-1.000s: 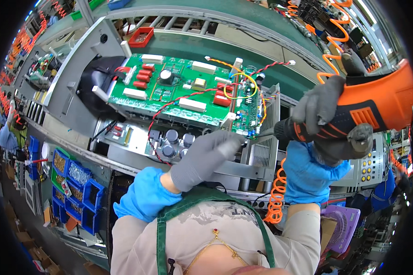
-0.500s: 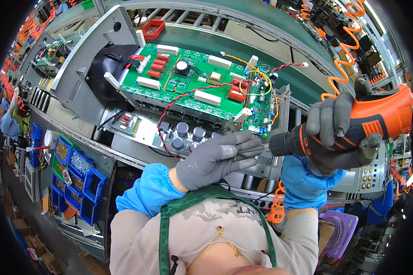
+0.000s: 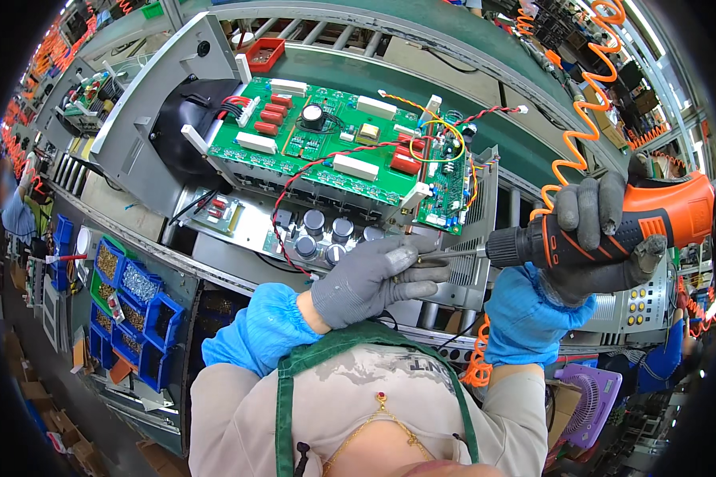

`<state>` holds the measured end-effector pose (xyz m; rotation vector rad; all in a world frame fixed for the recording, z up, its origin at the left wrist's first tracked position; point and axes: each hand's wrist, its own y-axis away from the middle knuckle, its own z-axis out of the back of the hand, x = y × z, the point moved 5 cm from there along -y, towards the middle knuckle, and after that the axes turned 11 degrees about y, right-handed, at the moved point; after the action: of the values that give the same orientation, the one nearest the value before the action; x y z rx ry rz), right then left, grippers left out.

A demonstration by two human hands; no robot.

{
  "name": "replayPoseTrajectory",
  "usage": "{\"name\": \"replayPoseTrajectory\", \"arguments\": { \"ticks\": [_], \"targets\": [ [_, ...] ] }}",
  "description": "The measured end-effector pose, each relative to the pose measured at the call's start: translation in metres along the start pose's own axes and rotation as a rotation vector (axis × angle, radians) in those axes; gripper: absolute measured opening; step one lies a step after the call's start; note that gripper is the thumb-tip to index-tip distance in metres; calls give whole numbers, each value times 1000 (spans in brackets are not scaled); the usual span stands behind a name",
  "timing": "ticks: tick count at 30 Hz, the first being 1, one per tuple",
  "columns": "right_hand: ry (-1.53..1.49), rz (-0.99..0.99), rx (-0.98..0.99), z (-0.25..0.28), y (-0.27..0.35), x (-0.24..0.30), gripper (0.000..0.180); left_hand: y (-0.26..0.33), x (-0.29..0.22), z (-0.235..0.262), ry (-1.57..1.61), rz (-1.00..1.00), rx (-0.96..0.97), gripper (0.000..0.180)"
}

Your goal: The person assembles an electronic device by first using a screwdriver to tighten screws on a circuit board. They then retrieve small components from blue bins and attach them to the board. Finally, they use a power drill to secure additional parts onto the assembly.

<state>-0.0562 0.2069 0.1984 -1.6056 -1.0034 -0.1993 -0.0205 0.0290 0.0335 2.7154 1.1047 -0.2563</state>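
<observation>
My right hand (image 3: 605, 219), in a grey glove, grips an orange and black power drill (image 3: 668, 211) held level, its chuck pointing left. From the chuck a long thin driver bit (image 3: 461, 254) runs to my left hand (image 3: 378, 278). There the gloved thumb and forefinger are pinched together at the bit's tip; whatever small piece they hold is too small to make out. The other fingers are curled loosely. Just beyond my hands lies an open metal chassis (image 3: 250, 226) carrying a green circuit board (image 3: 338, 131) with red and white parts. Round capacitors (image 3: 342, 230) stand beside my left hand.
A grey panel with a black duct (image 3: 191, 131) rises at the chassis' left end. Twisted red wires (image 3: 294, 179) cross the board. Blue bins (image 3: 139, 282) of small hardware stand at left, a red tray (image 3: 264, 56) at the back. An orange coiled hose (image 3: 593, 103) hangs right.
My drill has shifted slightly right, and its bit now shows fully. The left hand's fingers, stretched toward the chuck before, have drawn in and pinch at the bit's tip.
</observation>
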Motion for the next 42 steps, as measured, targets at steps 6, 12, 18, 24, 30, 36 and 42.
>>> {"name": "replayPoseTrajectory", "arguments": {
  "ticks": [6,12,18,24,30,36,42],
  "targets": [
    [-9,-7,4,5,4,5,76,-2,0,4,-57,-49,-40,51],
    [-38,20,3,4,3,7,74,-3,12,15,128,59,-18,48],
    [-11,26,-26,3,4,7,72,-1,2,10,-400,-31,-134,41],
    [-2,38,-33,8,4,15,72,1,-12,2,-946,-335,-227,20],
    [10,42,-36,1,6,13,74,-1,-18,2,-1047,-404,-221,15],
    [29,13,-4,-2,5,10,74,-1,-16,4,-1048,-484,-150,12],
    [19,4,-62,-4,5,4,73,1,-18,-1,-1428,-771,41,15]
  ]
}}
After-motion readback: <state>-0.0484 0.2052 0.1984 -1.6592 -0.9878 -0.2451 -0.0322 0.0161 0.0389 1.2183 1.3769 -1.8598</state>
